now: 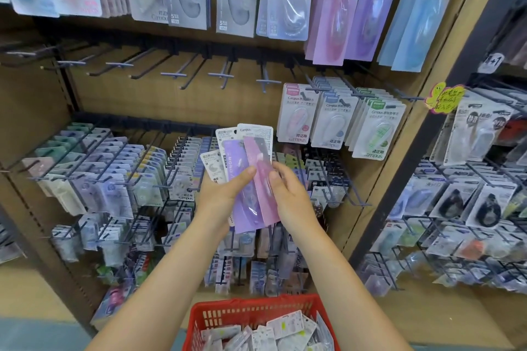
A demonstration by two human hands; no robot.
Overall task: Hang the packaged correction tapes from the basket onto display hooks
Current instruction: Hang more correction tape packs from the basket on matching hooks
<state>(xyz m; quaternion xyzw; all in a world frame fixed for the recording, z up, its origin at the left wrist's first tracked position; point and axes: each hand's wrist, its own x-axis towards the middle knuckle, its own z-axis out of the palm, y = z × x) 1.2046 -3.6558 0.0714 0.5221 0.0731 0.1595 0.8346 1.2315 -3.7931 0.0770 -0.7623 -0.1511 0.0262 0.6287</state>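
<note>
The left hand [225, 189] grips a fanned stack of packaged correction tapes [242, 168] in front of the display, thumb curled across the face of a long purple card [242, 202] with a clear, glossy plastic blister over a slim dispenser. Behind it fan out two white cards with printed text, one of them small with a grey dispenser showing. The right hand [288, 194] pinches a long pink card [263, 179], thumb on its front and fingers curled behind it, the card overlapping the purple one and tilted a little to the right. These cards are flat, narrow rectangles of thin cardboard with rounded corners. Below the forearms sits a red plastic basket [256, 308] with a lattice wall, holding a loose heap of more white and pale packaged tapes [282, 330]. The wooden shelf back [171, 100] carries a row of bare dark metal display hooks [182, 72] slanting outward, each with a short cross piece near its tip. To the right of them hang white Campus packs [330, 122] with pink, blue and green dispensers, and above hang tall pastel cards [342, 8].
</note>
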